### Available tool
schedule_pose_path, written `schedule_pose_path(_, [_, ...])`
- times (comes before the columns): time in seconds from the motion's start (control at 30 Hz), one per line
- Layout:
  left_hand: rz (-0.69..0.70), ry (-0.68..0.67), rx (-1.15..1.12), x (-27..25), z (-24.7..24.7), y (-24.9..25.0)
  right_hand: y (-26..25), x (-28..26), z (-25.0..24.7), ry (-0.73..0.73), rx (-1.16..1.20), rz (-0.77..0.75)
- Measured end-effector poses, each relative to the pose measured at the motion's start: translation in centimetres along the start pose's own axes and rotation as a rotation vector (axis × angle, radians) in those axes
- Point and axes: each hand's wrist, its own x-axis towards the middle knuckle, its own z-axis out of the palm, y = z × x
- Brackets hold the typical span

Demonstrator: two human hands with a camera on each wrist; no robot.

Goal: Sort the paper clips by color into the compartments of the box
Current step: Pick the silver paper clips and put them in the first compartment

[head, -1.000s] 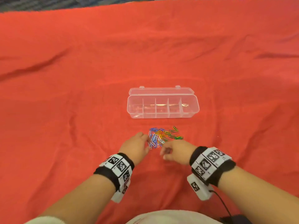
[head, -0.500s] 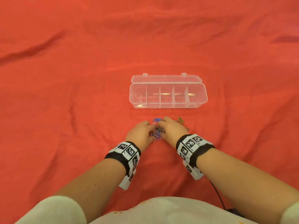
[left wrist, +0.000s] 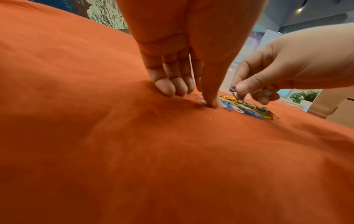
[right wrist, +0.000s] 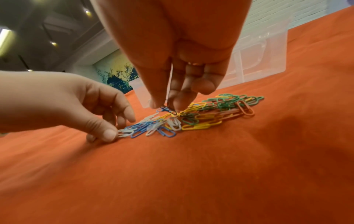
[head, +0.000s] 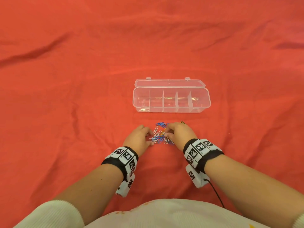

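Note:
A pile of coloured paper clips [head: 160, 135] (blue, white, yellow, green, orange) lies on the red cloth just in front of the clear box [head: 171, 111]. The box stands open with several empty compartments in a row. My right hand [head: 167, 131] hovers over the pile, and its thumb and forefinger pinch a dark blue clip [right wrist: 166, 109] that still touches the heap. My left hand [head: 150, 140] rests at the pile's left edge. Its thumb and forefinger pinch the end of a white clip [right wrist: 124, 133], and the other fingers [left wrist: 168, 89] press on the cloth.
The wrinkled red cloth [head: 82, 96] covers the whole surface around the box and the pile. The box lid [head: 169, 83] lies folded back behind the compartments. A black cable [head: 217, 195] trails from my right wrist band.
Both hands have moved forward onto the pile. The right hand has come in over it and pinched a blue clip. The left hand's fingertips have settled at the left edge.

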Motion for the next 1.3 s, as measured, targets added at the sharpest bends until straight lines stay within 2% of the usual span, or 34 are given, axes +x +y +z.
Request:
schedule_pose_path(0.17, [-0.059, -0.004, -0.042, 0.4, 0.1, 0.3, -0.3, 0.3, -0.1, -0.055, 0.080, 0.054])
schedule_pose_path(0.43, [-0.055, -0.015, -0.019, 0.4, -0.6, 0.1, 0.3, 0.0, -0.2, 0.042, 0.309, 0.116])
schedule_pose_path(0.6, [-0.107, -0.026, -0.043, 0.3, -1.6, 0.2, 1.2, -0.2, -0.3, 0.011, 0.278, 0.156])
schedule_pose_path(0.8, [-0.050, 0.106, -0.095, 0.7, -3.9, 0.9, 1.5, -0.6, 0.7, 0.000, 0.277, 0.271])
schedule_pose_path(0.97, [0.003, 0.336, -0.133, 2.1, -7.2, 2.4, 0.9, -0.9, 1.0, 0.022, 0.141, 0.291])
schedule_pose_path(1.07, [-0.038, 0.435, -0.080, 4.0, -8.5, 2.5, 0.6, -0.7, 0.9, 0.032, 0.083, 0.318])
schedule_pose_path(1.17, [-0.100, 0.447, -0.048, 5.7, -8.9, 2.6, 0.3, -0.4, 0.5, -0.001, 0.025, 0.327])
schedule_pose_path(1.3, [-0.156, 0.374, -0.012, 7.1, -8.9, 2.6, -0.2, -0.3, -0.2, -0.077, -0.013, 0.308])
